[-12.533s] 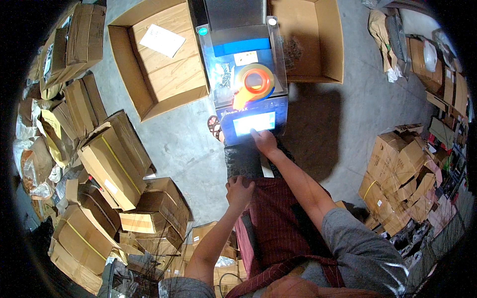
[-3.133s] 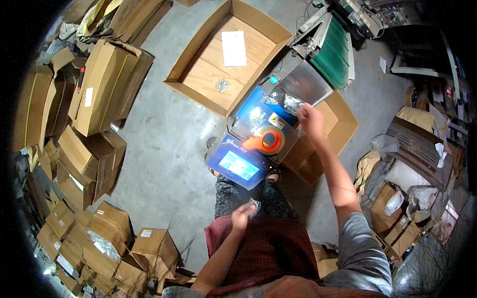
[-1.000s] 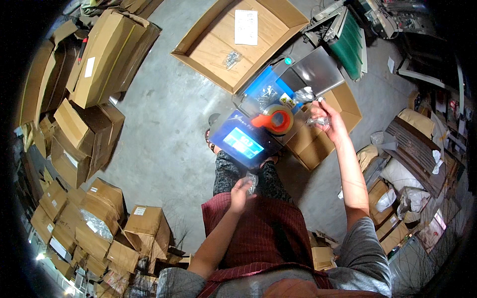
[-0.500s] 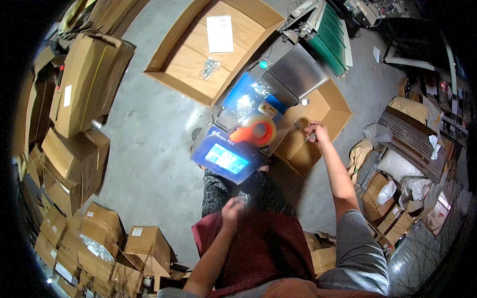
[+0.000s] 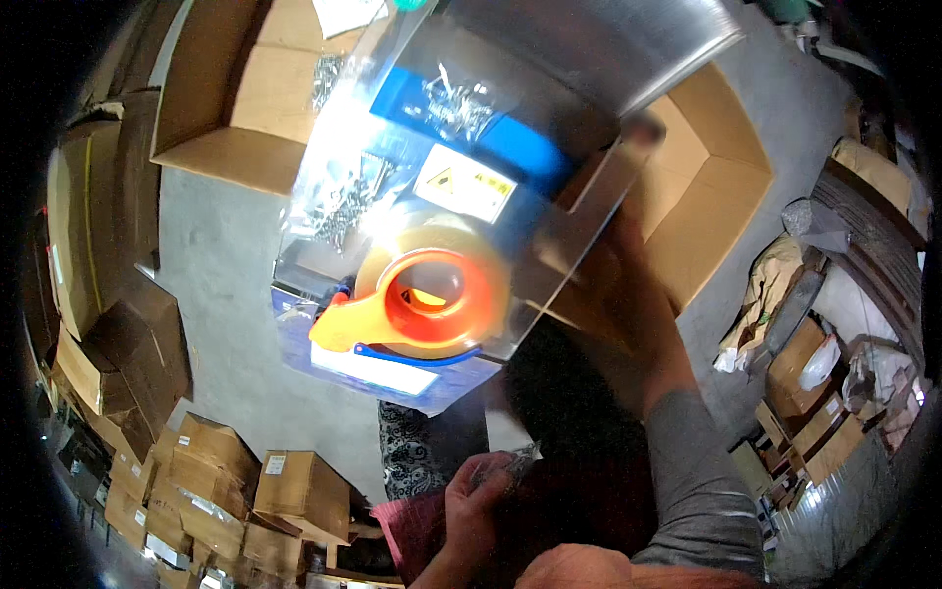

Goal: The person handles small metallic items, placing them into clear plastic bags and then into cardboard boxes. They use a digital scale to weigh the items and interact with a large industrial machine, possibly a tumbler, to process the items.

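Note:
My left hand (image 5: 473, 499), low in the middle, is closed around a small crumpled clear plastic bag (image 5: 505, 465). My right hand (image 5: 628, 211) reaches up along the right side of a blue machine, partly behind its clear cover; its fingers are blurred and I cannot make out what they hold. The machine has a lit screen (image 5: 378, 371) at its front. On its clear top lies an orange tape dispenser (image 5: 442, 306) with a wide tape roll. Loose screws (image 5: 451, 106) lie by a blue part inside, and more metal pieces (image 5: 343, 206) show at the left.
A metal hopper (image 5: 628, 49) rises at the machine's back. An open cardboard box (image 5: 721, 187) stands right of it, another large one (image 5: 231, 157) at far left with metal pieces and paper inside. Stacked cartons (image 5: 211, 456) line the left; bags and scrap (image 5: 819, 363) lie at right.
The view has come closer to the machine, which looks larger. My right hand has moved from over the right box to the machine's side. My left hand still grips the plastic bag.

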The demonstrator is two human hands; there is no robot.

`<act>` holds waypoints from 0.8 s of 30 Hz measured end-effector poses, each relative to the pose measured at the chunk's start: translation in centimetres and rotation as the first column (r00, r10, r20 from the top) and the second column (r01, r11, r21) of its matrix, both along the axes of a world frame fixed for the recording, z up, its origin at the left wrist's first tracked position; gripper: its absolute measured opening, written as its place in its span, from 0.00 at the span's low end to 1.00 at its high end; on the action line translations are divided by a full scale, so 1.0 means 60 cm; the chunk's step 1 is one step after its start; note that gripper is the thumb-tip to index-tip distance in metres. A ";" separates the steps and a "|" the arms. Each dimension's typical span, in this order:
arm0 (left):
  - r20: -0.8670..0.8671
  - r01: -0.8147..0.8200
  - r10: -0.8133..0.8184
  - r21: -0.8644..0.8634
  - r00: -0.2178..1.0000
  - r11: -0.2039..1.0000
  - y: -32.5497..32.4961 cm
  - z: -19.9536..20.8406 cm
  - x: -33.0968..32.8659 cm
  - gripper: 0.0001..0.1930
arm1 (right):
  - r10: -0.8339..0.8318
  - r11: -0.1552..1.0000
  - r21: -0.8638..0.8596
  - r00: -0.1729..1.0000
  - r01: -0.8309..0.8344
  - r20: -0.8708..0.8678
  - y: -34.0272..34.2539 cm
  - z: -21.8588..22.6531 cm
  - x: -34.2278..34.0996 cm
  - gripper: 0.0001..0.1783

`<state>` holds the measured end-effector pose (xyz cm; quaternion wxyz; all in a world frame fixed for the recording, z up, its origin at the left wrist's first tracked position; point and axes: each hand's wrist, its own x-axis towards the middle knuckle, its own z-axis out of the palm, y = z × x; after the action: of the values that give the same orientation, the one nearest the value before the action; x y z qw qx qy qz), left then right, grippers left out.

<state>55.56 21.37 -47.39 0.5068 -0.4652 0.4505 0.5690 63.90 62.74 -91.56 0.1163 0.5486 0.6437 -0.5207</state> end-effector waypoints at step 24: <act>-0.174 0.079 -0.065 0.076 0.983 0.994 -0.095 -0.025 0.022 0.13 | -0.074 0.855 -0.476 0.859 -0.208 -0.507 -0.192 0.789 -0.283 0.24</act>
<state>56.91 15.69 -48.88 0.5053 -0.3766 0.4849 0.6063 46.91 51.20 -44.20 0.1036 0.3168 0.5074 -0.7946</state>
